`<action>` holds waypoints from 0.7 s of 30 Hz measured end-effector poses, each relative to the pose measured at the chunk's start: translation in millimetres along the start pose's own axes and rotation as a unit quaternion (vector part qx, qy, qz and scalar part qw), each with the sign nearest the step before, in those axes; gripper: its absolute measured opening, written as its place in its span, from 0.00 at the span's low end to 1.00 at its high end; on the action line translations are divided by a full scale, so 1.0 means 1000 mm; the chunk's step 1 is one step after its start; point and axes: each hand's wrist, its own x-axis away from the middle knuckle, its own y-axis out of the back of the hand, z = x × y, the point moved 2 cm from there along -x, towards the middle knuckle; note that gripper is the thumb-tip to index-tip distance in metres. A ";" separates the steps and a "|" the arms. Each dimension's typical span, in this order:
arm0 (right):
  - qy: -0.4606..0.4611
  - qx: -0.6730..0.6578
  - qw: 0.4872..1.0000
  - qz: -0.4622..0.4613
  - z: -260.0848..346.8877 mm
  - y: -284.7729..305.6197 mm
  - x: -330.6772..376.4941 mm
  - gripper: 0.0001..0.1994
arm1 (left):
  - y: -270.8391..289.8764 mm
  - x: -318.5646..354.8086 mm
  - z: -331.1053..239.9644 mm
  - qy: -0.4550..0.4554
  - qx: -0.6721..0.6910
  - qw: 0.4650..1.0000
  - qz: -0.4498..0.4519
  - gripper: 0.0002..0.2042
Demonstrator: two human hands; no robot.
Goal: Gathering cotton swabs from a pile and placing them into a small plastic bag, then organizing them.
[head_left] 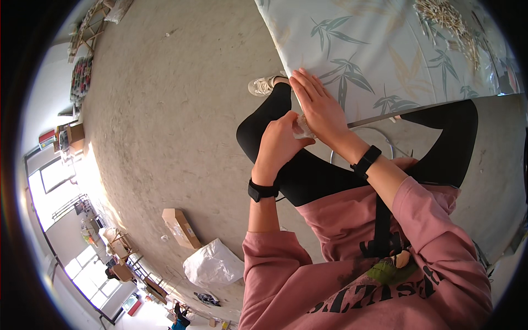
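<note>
The small pale thing pinched between the left hand and right hand is mostly covered by fingers, its kind untellable, and the far-right heap of pale sticks blurs toward the rim.

Premises: a workshop or small factory hall. Evidence: bare concrete floor, cardboard box, white sack, cloth-covered worktable bearing heaped small wooden pieces, large windows.

two hands, two wristbands (black), one box
</note>
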 end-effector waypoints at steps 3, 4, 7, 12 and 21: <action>-0.003 0.000 1.000 0.002 -0.002 0.000 0.000 0.24 | 0.005 -0.004 -0.004 0.028 0.033 0.999 0.028 0.25; -0.002 -0.001 1.000 0.003 -0.002 0.000 0.000 0.24 | 0.007 -0.005 -0.004 0.028 0.033 0.999 0.026 0.25; -0.002 -0.005 1.000 -0.005 -0.002 -0.002 0.000 0.24 | 0.011 -0.008 -0.003 0.038 0.054 0.996 0.055 0.24; 0.001 0.002 1.000 -0.006 -0.001 -0.004 0.001 0.23 | 0.015 -0.011 0.005 0.061 0.122 0.983 0.126 0.22; 0.007 0.016 1.000 -0.005 -0.002 -0.004 0.001 0.24 | 0.013 -0.018 0.004 0.042 0.117 0.986 0.110 0.22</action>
